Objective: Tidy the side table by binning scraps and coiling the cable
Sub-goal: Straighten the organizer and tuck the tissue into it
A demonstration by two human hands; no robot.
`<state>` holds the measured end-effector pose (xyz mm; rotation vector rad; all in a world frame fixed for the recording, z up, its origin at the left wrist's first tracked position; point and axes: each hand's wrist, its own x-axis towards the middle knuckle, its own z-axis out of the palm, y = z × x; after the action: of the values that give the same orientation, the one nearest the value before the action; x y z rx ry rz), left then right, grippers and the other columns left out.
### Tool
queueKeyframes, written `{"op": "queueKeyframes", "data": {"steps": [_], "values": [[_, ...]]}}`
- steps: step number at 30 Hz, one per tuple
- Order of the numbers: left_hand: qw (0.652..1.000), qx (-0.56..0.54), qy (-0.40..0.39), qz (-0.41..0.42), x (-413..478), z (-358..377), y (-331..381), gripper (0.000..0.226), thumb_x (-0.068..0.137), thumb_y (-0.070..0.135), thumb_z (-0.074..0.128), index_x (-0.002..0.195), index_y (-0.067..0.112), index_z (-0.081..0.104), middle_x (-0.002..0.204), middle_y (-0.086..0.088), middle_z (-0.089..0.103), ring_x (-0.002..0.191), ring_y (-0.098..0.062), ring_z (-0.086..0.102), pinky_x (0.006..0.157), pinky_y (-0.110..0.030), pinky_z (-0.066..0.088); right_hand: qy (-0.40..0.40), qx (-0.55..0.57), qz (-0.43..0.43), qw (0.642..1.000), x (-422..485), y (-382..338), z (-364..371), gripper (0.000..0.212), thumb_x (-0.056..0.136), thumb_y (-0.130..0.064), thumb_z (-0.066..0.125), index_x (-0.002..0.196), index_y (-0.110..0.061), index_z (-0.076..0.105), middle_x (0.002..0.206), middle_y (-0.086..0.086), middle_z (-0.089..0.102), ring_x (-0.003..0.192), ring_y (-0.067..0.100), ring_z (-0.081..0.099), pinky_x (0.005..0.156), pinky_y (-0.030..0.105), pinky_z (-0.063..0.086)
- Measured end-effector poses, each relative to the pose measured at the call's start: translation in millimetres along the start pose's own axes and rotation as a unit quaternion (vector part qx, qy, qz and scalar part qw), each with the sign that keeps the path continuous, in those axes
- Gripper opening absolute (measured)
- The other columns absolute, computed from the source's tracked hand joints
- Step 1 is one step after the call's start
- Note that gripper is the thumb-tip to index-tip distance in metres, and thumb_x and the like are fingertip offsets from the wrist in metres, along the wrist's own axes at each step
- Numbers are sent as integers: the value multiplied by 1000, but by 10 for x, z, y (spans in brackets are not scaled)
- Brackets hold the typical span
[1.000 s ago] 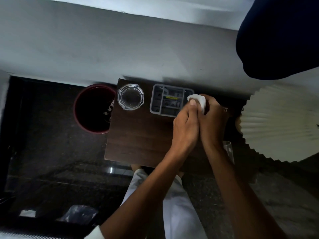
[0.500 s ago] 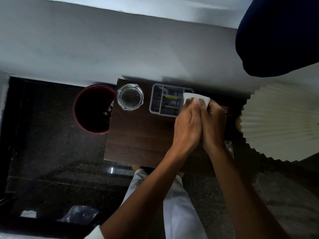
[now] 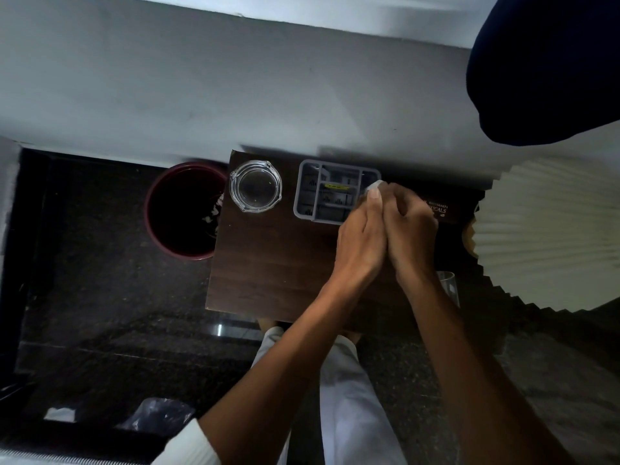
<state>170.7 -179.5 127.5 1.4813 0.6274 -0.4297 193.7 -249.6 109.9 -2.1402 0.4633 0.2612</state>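
My left hand (image 3: 360, 236) and my right hand (image 3: 409, 226) are pressed together over the right part of the dark wooden side table (image 3: 268, 263). Between their fingertips a small white object (image 3: 374, 186) peeks out; most of it is hidden inside the hands, and I cannot tell whether it is a paper scrap or a cable plug. The hands sit at the right edge of a grey compartment tray (image 3: 330, 193). A dark red bin (image 3: 183, 209) stands on the floor left of the table, with pale scraps inside. No cable is clearly visible.
A glass ashtray (image 3: 255, 186) sits at the table's back left. A dark box with printed lettering (image 3: 443, 208) lies behind my right hand. A pleated white lampshade (image 3: 543, 229) overhangs the right side, a drinking glass (image 3: 448, 288) beneath it. The wall runs behind.
The white object showed more between my fingers earlier; my hands have closed around it and shifted slightly, so only a small tip shows now.
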Motion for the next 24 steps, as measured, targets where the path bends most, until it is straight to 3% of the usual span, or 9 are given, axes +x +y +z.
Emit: {"op": "queueKeyframes", "data": {"steps": [4,8,11,14,15,18,19,22,24], "values": [[1000,-20,15,-4,21,-22,2,66,107,57,18,141,18,58,137,-9,67,129,-22,61,111,-48,48,-1,35,35,999,3,-85,35,43,106,-45,36,99,-19,70,89,-3,70,81,4,66,74,26,53],[999,-29,25,-16,-2,-38,-23,66,107,57,17,141,19,59,134,-6,67,127,-17,61,111,-44,47,-7,90,52,995,-68,-96,-25,41,107,-44,31,89,-31,66,83,-7,69,80,6,68,81,35,56],[999,-33,33,-22,-52,-45,-88,66,106,58,17,138,22,61,120,5,70,112,-5,62,101,-35,48,1,149,67,987,-161,11,-89,41,108,-41,31,114,-22,67,111,-1,72,99,1,67,88,26,56],[997,-55,54,-31,-140,-61,-195,47,105,59,21,107,41,65,91,20,60,88,9,56,93,-29,43,13,154,90,984,-295,199,-176,47,107,-43,33,131,-12,59,129,8,65,112,9,65,88,24,55],[996,-59,56,-35,-179,-62,-231,44,105,59,22,103,44,64,94,19,62,92,8,57,96,-31,44,11,154,94,984,-353,272,-217,47,107,-42,33,131,-12,59,129,8,65,112,10,65,89,26,55],[996,-64,61,-28,-297,-44,-389,57,106,56,23,143,27,55,141,4,61,129,-8,56,114,-40,42,-5,142,101,985,-562,501,-352,40,107,-35,39,132,-11,60,125,3,67,109,7,65,93,29,55],[995,-63,66,-27,-336,-31,-439,58,107,54,24,147,23,51,145,3,59,131,-9,55,114,-40,44,-5,115,89,989,-636,589,-401,37,106,-32,43,131,-12,61,123,2,68,107,4,65,93,24,54],[996,-46,73,-33,-461,42,-605,42,107,47,36,137,29,59,127,10,68,117,-4,63,107,-37,50,12,-16,13,1000,-825,881,-546,29,99,-16,59,126,-7,65,122,4,68,105,2,62,84,-2,43],[997,-21,55,-48,-529,126,-720,29,107,40,45,128,33,63,117,11,70,111,-5,65,103,-36,53,27,-93,-28,995,-910,1089,-642,32,93,-5,65,124,-3,65,126,12,67,116,19,61,91,5,40]]}}
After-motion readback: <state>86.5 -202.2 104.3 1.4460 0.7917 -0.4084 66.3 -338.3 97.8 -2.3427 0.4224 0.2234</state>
